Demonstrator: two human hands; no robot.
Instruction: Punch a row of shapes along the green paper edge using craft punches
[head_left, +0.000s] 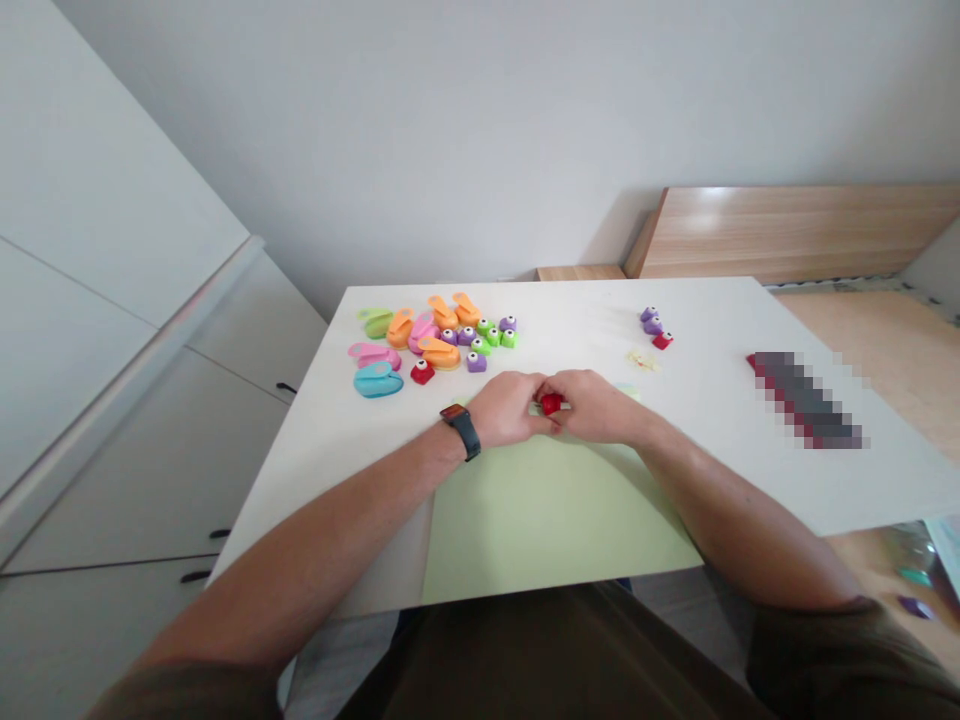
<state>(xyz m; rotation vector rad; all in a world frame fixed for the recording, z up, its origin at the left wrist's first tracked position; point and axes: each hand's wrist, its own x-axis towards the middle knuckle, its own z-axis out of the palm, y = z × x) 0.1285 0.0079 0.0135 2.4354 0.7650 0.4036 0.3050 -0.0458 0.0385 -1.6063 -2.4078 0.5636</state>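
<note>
A white, smooth, flat surface [705, 395] stands against a plain wall, and at its near edge lies a large pale green sheet [555, 520] that looks like thin, matte paper. At the sheet's far end, the left hand [511, 408], below a dark watch [463, 430], and the right hand [600, 405] meet, fingers curled around a small red punch [551, 403]; both seem to be gripping it. The fingers hide whether the paper is in its slot. Working it well likely means laying the paper flat and square in that slot, steadying the body with one hand and pressing straight down, firmly and evenly, so the cut comes out clean. To the left are larger punches of glossy plastic with long, rounded levers, among them a blue punch [378, 380] and an orange punch [440, 353]. Beside them sit small, blocky punches, such as a purple punch [476, 362], with round, eye-like tops. Three more small punches [653, 326] stand far right, just beyond thin, pale yellowish scraps [643, 361].
</note>
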